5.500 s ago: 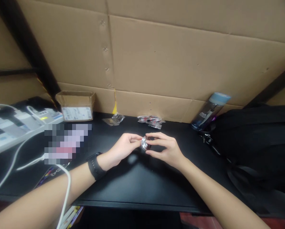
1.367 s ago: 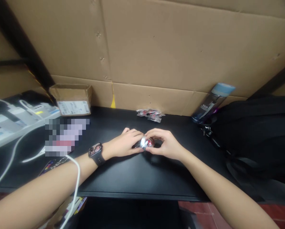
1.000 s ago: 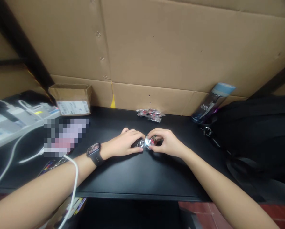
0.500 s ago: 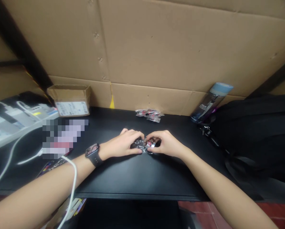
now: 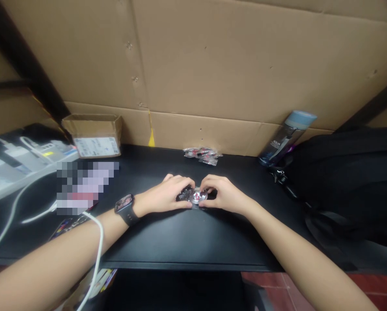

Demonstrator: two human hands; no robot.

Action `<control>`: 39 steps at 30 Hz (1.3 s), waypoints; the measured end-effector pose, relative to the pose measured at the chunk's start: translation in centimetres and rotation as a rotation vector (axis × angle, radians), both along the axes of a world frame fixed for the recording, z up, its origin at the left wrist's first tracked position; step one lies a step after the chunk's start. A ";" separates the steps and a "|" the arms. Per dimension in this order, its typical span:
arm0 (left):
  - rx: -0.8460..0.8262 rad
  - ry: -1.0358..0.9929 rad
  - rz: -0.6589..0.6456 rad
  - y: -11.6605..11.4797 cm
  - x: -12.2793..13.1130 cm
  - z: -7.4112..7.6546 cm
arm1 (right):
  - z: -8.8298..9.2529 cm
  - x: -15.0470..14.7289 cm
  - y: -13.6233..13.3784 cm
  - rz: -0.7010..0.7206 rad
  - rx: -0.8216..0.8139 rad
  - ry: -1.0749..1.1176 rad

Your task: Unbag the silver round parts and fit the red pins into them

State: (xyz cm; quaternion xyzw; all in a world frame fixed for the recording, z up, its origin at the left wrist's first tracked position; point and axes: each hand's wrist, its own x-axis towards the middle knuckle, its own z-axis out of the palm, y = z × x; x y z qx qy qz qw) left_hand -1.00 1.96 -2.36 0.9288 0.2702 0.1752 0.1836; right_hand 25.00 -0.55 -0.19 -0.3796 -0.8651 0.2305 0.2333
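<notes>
At the middle of the black desk [image 5: 193, 242], my two hands nearly meet. My right hand [image 5: 224, 194] pinches a small round silver disc [image 5: 198, 196] with red marks on its face, at its right edge. My left hand [image 5: 172, 194], wearing a dark watch on its wrist, curls its fingers and thumb around crinkled clear plastic wrapping [image 5: 184, 193]. The disc sits against the wrapping, and part of the plastic shows below it. Whether the disc is inside or on top of the plastic I cannot tell.
Several clear packets with red bits [image 5: 203, 154] lie by the cardboard wall. A small cardboard box [image 5: 97, 147] and a white power strip [image 5: 27, 168] stand left. A white cable [image 5: 100, 246] crosses my left forearm. To the right are a bottle [image 5: 286, 140] and a black bag [image 5: 349, 185].
My right hand has shifted slightly left, bringing the disc closer to my left hand. The disc's round face now shows more fully. My left hand has stayed almost in place.
</notes>
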 end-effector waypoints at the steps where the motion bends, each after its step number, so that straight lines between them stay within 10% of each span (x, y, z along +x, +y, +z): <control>1: -0.002 0.001 0.000 0.0 0.0 0.0 | 0.1 0.1 0.0 0.012 0.004 -0.008; 39: -0.024 -0.027 -0.005 -0.4 0.1 0.6 | -0.4 -0.5 0.1 -0.007 -0.018 0.053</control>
